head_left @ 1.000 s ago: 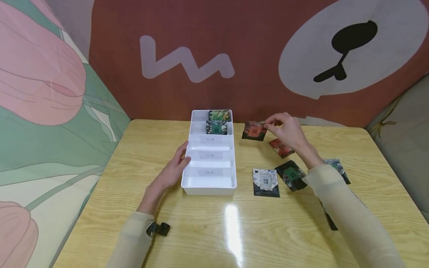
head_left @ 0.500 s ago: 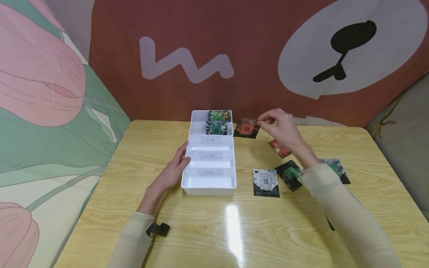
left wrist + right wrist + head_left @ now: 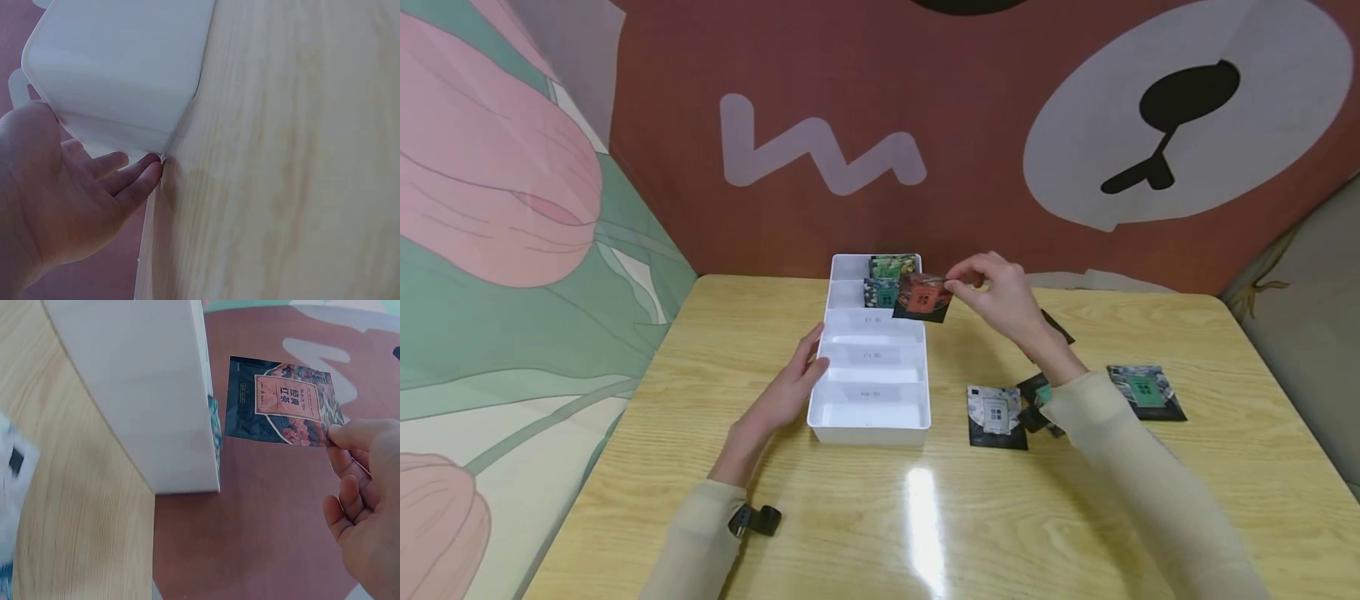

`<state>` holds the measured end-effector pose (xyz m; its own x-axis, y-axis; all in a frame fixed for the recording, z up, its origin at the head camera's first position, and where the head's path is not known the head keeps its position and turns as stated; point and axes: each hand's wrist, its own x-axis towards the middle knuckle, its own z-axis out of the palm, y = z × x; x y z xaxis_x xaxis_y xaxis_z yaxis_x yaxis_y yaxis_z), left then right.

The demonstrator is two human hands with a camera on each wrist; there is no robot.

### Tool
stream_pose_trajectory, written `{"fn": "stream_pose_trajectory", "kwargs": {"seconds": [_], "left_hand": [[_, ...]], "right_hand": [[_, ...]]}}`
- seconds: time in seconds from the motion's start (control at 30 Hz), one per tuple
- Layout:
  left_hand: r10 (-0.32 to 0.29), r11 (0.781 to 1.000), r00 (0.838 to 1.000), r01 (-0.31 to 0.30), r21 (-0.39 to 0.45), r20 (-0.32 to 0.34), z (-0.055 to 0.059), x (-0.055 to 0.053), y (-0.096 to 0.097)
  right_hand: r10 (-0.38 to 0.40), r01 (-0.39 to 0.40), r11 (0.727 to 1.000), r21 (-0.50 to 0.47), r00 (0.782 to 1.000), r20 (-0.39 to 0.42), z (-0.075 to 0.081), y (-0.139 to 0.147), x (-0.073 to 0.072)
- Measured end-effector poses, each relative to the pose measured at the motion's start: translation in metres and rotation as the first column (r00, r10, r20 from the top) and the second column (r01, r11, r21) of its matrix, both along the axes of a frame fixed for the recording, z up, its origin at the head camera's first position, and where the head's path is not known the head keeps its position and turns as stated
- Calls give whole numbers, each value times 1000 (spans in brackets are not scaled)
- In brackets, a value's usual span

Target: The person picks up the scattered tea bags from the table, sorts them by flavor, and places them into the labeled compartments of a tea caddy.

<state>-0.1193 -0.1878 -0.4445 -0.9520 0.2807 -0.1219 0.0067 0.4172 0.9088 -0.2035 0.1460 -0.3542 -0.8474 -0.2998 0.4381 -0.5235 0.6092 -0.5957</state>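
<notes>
My right hand (image 3: 996, 296) pinches a red-and-black tea sachet (image 3: 922, 297) at its right edge. It holds the sachet over the right rim of a white divided box (image 3: 868, 435). In the right wrist view, thumb and fingertips grip the corner of the sachet (image 3: 284, 403), whose label reads black tea. My left hand (image 3: 786, 387) rests against the box's left side. Seen from the left wrist, the fingers of that hand (image 3: 75, 206) touch the box low down, near the table. One green sachet (image 3: 892, 266) stands in the farthest compartment; a dark, green-labelled sachet (image 3: 878, 293) in the second is partly hidden.
Right of the box on the wooden table (image 3: 850, 517) lie a white-and-black sachet (image 3: 997, 417) and a green-labelled sachet (image 3: 1146, 392). Another sachet (image 3: 1033, 390) is partly covered by the right sleeve. A painted wall (image 3: 820, 225) stands directly behind the table.
My right hand has carried the red-and-black sachet leftward, from beside the box to over its right rim. The left hand has stayed against the box.
</notes>
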Motion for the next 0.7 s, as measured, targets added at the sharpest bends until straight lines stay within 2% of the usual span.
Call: {"fn": "stream_pose_trajectory", "kwargs": {"seconds": [0.17,0.2,0.4,0.7], "left_hand": [[11,1000,1000,-11,-8,7,-1,0,0],[18,1000,1000,-18,-18,3,-5,-2,-1],[27,999,1000,-27,-45,3,-5,0,-3],[10,999,1000,-11,-31,-27,-6,-2,-3]], "right_hand": [[27,-27,1000,-3,1000,7,1,-13,2],[33,-33,999,2,999,5,2,-16,1],[83,-83,996,21,997,7,5,-33,-3],[102,-107,993,47,989,106,-5,-52,-10]]}}
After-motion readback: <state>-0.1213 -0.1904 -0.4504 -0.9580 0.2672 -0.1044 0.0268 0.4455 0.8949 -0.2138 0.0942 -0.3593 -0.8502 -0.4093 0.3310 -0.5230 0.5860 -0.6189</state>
